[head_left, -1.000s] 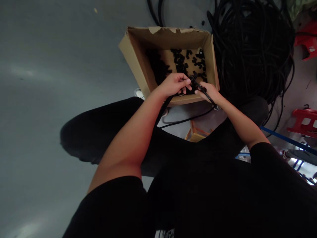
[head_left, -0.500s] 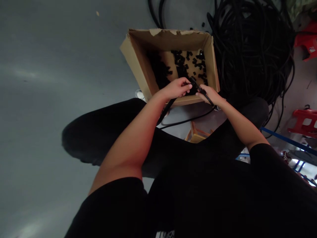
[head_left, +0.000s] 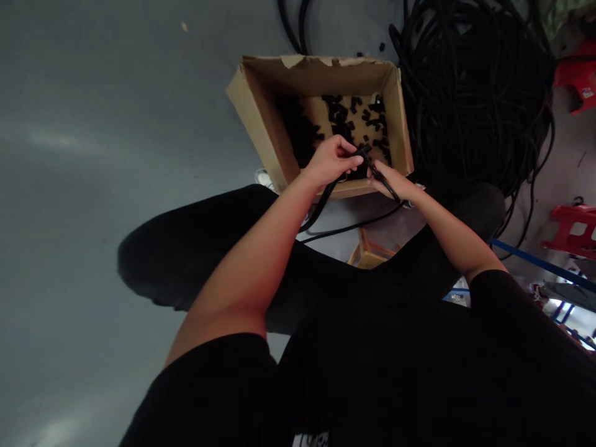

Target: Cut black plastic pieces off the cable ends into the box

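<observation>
My left hand (head_left: 333, 160) is closed, thumb against fingers, on a thick black cable (head_left: 323, 202) that hangs down past my wrist. The short free end of this cable sticks out beyond the fingertips. My right hand (head_left: 393, 180) is wrapped round a slim black length (head_left: 379, 175) that looks like a thinner cable; its tip meets the left cable's end. A thin black cable (head_left: 354, 228) curves from the right wrist toward my lap. Both hands are over the near edge of a cardboard box (head_left: 254, 118), which holds many small black pieces (head_left: 338, 112).
A big tangled heap of black cable (head_left: 475, 93) lies right of the box. Red plastic stools (head_left: 570, 226) stand at the far right. A small wooden stand (head_left: 370, 251) shows between my legs. Grey floor (head_left: 93, 186) spreads to the left.
My left hand has shifted slightly up and right, and its cable end now lies across the tip of the black length in my right hand. The right hand has barely moved.
</observation>
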### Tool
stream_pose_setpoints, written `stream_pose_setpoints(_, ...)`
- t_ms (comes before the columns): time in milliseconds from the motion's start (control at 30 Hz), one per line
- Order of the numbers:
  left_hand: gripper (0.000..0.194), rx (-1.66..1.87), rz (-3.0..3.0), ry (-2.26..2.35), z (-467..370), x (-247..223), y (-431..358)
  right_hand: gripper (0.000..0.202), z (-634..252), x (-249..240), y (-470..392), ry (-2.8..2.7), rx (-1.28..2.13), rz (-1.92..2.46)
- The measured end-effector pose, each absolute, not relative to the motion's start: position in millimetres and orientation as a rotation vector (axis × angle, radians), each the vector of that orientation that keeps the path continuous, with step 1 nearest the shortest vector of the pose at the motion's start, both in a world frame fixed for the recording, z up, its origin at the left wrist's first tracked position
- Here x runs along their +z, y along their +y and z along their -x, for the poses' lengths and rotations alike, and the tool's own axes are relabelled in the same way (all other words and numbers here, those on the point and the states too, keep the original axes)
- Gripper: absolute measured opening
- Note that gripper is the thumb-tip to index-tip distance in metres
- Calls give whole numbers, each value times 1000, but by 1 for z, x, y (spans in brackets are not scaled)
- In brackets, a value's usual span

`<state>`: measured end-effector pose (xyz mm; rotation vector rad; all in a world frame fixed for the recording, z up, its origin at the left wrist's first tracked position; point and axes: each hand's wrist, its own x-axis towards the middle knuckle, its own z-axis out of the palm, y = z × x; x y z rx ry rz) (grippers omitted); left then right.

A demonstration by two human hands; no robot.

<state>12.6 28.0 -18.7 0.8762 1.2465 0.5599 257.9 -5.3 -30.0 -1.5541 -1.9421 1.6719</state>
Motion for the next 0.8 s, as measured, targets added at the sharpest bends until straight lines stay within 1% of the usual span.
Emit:
stream_pose_setpoints(200,57,528,-907,1219,-20,-30,19,25,-255,-34,-6,-2007,1646,1480)
stream_pose_setpoints(333,56,530,-914,1254,-22,-26,18,27,-256,-31,-4,-2015,1631,1472)
stream_pose_setpoints(567,62,613,-1018,1260,-20,-20,21,38,-254,-29,2,-1967,1506,1561)
stream_pose_setpoints(633,55,651,-1149,1321,-19,-22,19,44,-250,-27,2,-1928,1488,1574)
stream_pose_setpoints(700,43,662,-1261,1373,-17,-24,15,51,-246,-22,-1,-1869,1533,1580)
stream_pose_setpoints(733,36,654,-1276,1379,-16,-25,12,52,-244,-20,-3,-1842,1583,1570)
stream_pose_setpoints(800,29,656,-1277,1380,-13,-25,4,46,-242,-15,-8,-1831,1681,1562)
